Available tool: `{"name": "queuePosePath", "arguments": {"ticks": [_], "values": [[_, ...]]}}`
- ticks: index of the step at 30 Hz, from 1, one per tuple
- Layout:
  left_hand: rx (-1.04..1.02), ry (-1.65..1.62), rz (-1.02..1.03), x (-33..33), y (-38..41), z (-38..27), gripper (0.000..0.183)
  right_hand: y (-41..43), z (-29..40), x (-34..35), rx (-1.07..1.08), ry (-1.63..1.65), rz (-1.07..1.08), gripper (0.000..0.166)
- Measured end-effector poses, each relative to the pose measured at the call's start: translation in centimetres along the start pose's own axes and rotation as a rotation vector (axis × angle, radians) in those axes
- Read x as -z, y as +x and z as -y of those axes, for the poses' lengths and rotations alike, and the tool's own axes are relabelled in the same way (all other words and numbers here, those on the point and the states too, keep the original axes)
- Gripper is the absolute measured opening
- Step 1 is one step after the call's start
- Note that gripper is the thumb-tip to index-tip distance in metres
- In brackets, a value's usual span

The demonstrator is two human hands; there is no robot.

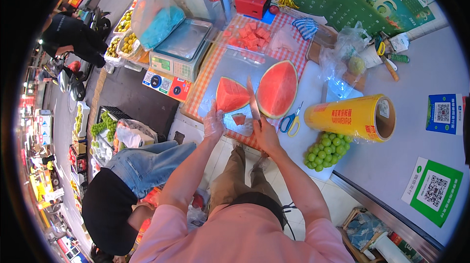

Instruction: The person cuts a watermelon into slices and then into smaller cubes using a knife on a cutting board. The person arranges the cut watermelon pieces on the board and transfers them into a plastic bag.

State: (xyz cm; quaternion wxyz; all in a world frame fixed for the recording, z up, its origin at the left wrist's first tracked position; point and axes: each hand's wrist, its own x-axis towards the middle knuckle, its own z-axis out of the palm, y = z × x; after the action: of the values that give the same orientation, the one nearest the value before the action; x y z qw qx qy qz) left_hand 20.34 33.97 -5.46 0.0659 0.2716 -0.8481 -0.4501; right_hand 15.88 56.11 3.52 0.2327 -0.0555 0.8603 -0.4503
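My left hand (214,121), in a thin clear plastic glove, rests its fingers against the lower left edge of a watermelon wedge (232,96) that bears cut lines. Closed round a knife's handle is my right hand (267,134); the knife blade (253,97) points away from me, along the wedge's right side. A larger watermelon piece (278,88) lies just right of the blade, red flesh up. Between my hands a small watermelon chunk (239,118) sits on the metallic-looking cutting surface (216,68). Watermelon cubes (253,36) are heaped beyond it.
Scissors (291,121), a yellow roll of plastic wrap (345,116) and green grapes (326,151) lie to the right. A weighing scale (180,53) stands at the left, near a red device (252,3). A person in a black top and jeans (147,164) is close on my left.
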Motion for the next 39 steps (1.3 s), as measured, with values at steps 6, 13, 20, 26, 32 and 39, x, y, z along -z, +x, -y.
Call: {"name": "queuePosePath", "arguments": {"ticks": [6, 13, 20, 26, 32, 39], "values": [[0.031, -0.146, 0.018, -0.1, 0.1, 0.0, 0.049, 0.2, -1.5, -1.2, 0.02, 0.162, 0.083, 0.029], [0.058, -0.419, 0.062, -0.1, 0.0, -0.5, 0.049, -1.1, -1.1, -4.4, -0.187, 0.411, 0.292, 0.031], [0.324, -0.895, 0.114, 1.2, -0.4, -3.5, 0.048, -1.1, -0.6, -3.2, -0.314, 0.632, 0.425, 0.026], [0.427, -1.157, 0.263, 3.1, -0.1, -3.4, 0.041, -0.8, -0.2, -2.7, -0.345, 0.721, 0.474, 0.026], [0.585, -1.079, 0.273, 2.3, 2.8, -4.1, 0.035, -1.3, 0.6, -3.1, -0.37, 0.716, 0.483, 0.024], [0.495, -1.053, 0.222, 3.4, 6.8, -6.2, 0.03, 0.6, 5.6, -2.2, -0.265, 0.738, 0.412, 0.028]]}}
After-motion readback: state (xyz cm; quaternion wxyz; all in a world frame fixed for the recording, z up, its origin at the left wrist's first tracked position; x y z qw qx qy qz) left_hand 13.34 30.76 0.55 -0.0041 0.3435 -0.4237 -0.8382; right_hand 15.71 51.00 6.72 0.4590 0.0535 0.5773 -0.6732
